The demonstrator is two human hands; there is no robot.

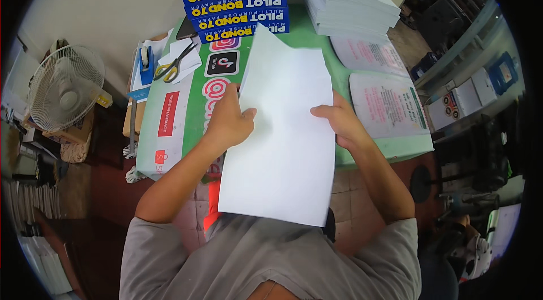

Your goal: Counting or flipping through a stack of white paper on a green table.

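the white paper (283, 158) is held up between the person's two hands, over the near edge of the green tabletop (192, 109). its long axis runs from the grey shirt (266, 260) out toward the blue packs (240, 3). the left hand (230, 122) has its left side, the right hand (342, 119) its right; both touch it, so neither is nearer.

the fingers are pinched on the paper, thumbs on the upper face, the rest mostly hidden behind. i can't tell how many sheets they hold.

it looks smooth and matte, gently bowed, its far edge wavy and peaked at the left. beyond, the packs are boxy and slick, the white stack (350, 6) flat-layered; hard-handled scissors (176, 64) lie near a slim blue stapler (146, 65).
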